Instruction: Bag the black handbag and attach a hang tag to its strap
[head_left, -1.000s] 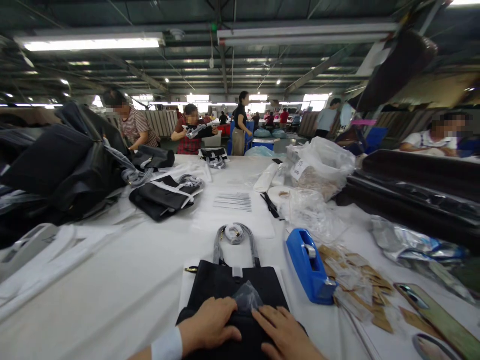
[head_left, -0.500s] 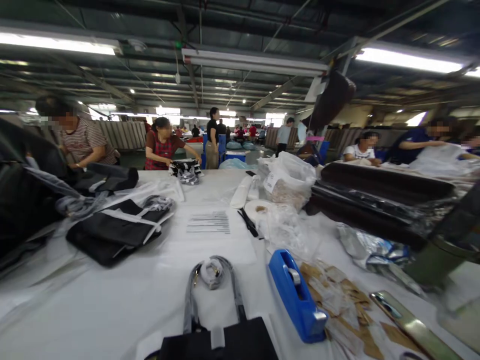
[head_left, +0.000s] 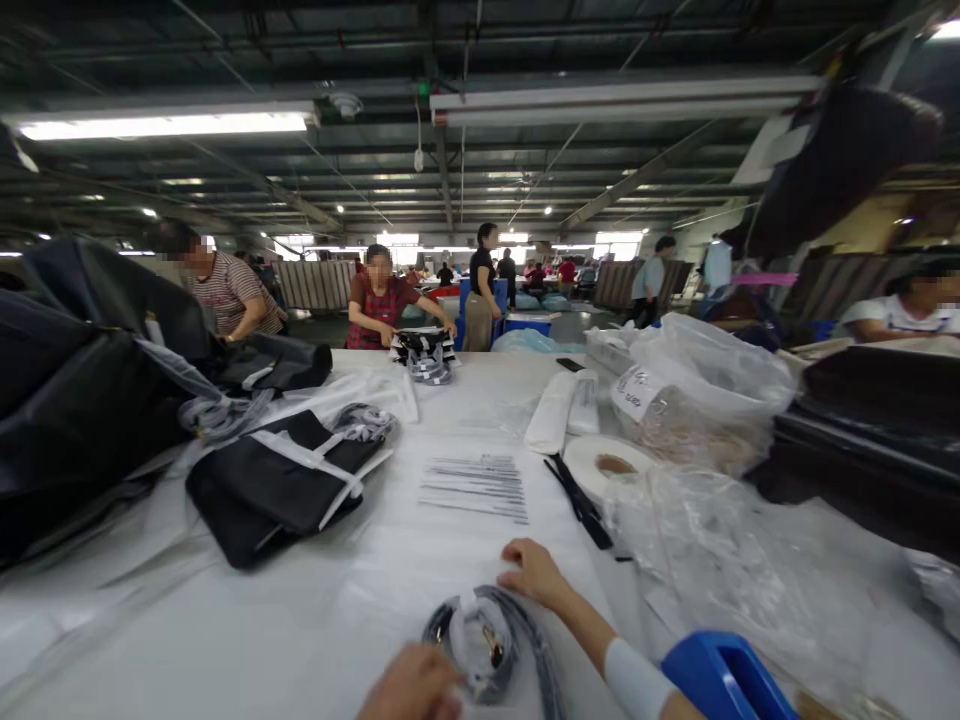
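My right hand reaches forward over the white table. Its fingers are curled down at the near edge of a white sheet, and what they pinch is hidden. My left hand shows only partly at the bottom edge, against grey bag handles whose ring is wrapped in clear plastic. Its fingers are out of sight. A row of thin dark strips lies on the sheet beyond my right hand.
A blue tape dispenser sits at the lower right beside crumpled clear plastic. A tape roll, a black tool and a filled plastic bag lie beyond. Black bags pile up on the left. Other people work at the far end.
The view first lifted off the black bag I pressed with both hands, then dropped forward. My right hand now reaches ahead to the white sheet, and my left sits by the wrapped handles.
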